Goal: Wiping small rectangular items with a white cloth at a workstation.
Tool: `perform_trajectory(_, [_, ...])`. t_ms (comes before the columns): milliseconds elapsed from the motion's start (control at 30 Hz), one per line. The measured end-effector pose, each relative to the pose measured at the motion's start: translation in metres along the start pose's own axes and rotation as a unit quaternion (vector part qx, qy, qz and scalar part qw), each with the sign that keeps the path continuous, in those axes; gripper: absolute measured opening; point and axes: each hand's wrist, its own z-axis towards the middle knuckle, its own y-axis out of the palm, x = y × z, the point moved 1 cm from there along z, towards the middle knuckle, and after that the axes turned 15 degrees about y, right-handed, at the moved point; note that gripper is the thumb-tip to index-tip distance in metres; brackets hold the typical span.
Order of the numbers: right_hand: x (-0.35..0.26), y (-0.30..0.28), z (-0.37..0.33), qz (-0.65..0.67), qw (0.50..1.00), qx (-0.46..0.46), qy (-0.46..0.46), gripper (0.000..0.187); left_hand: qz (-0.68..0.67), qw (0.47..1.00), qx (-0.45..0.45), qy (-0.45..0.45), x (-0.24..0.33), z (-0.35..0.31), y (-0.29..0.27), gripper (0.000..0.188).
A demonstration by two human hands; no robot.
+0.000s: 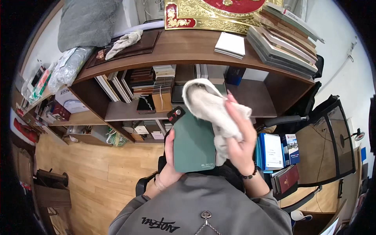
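Observation:
In my left hand (pixel 169 172) is a flat dark green panel (pixel 192 145) with rounded corners, gripped at its left edge and tilted up in front of my chest. Small pale print shows at its lower right corner. A white cloth (pixel 213 105), partly greyed and open like a tube at its far end, is clasped in my right hand (pixel 243 139). The cloth hangs over the panel's right side; whether it touches the surface I cannot tell. At the panel's upper left corner is a small black tag (pixel 176 114) with a shiny round stud.
Ahead stands a brown shelf (pixel 184 47) holding sample boards (pixel 152 82). On top lie another whitish cloth (pixel 124 44), white tiles (pixel 230 45), a stack of panels (pixel 282 47) and a gold-and-red frame (pixel 211 17). Blue folders (pixel 270 152) and a dark-framed screen (pixel 329 145) are at right.

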Motion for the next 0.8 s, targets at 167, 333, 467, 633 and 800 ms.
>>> perform_trajectory(167, [0.002,0.032,-0.039,-0.197,0.954,-0.2,-0.108,0.056,0.143,0.987,-0.007,0.074,-0.008,0.002,-0.039,0.06])
perform_trajectory(333, [0.018,0.015,-0.017,-0.16,0.956,-0.229,-0.086,0.056,0.158,0.985,-0.022,0.062,-0.008,0.001,-0.008,0.06])
perform_trajectory(467, [0.018,0.017,-0.013,-0.216,0.967,-0.101,-0.092,0.055,0.066,0.996,-0.018,0.054,-0.018,-0.005,-0.013,0.064])
perform_trajectory(633, [0.03,0.006,-0.044,-0.097,0.972,-0.202,-0.073,0.053,-0.122,0.959,-0.202,-0.158,-0.01,0.012,-0.013,0.069])
perform_trajectory(800, [0.033,-0.006,-0.043,-0.178,0.98,-0.079,-0.03,0.053,0.153,0.987,0.05,-0.008,-0.055,0.005,-0.024,0.069])
